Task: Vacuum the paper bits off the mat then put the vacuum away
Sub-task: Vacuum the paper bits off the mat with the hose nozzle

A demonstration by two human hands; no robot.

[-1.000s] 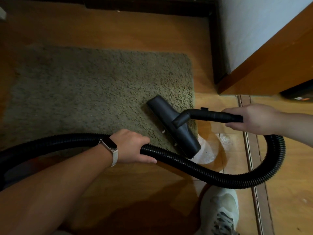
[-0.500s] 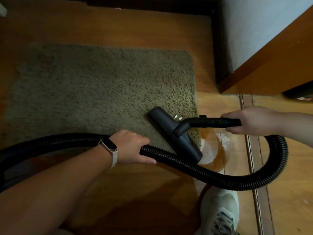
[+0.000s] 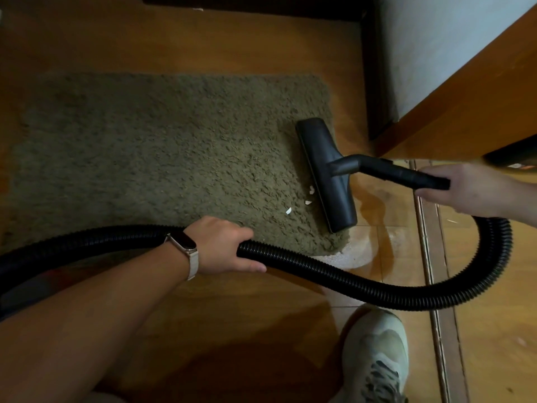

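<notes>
Head view: the nozzle (image 3: 328,173) lies on the mat (image 3: 162,158) at its right edge, with paper bits (image 3: 308,202) just left of it. The right hand (image 3: 470,187) has its fingers (image 3: 436,172) wrapped round the wand (image 3: 401,173). The left hand (image 3: 223,245) grips the hose (image 3: 319,271) at the mat's near edge.

No writing can be read anywhere (the small orange mark (image 3: 524,167) at right is blurred).

Mat (image 3: 162,158): shaggy cloth pile, matt, rough. Nozzle head (image 3: 328,173) and wand (image 3: 401,173): smooth black plastic, dull sheen. Hose (image 3: 348,282): ribbed black plastic, slightly glossy. Floor (image 3: 232,309): polished wood-look, glossy. Paper bits (image 3: 308,202): white, matt. Shoe (image 3: 374,344): pale mesh cloth.
</notes>
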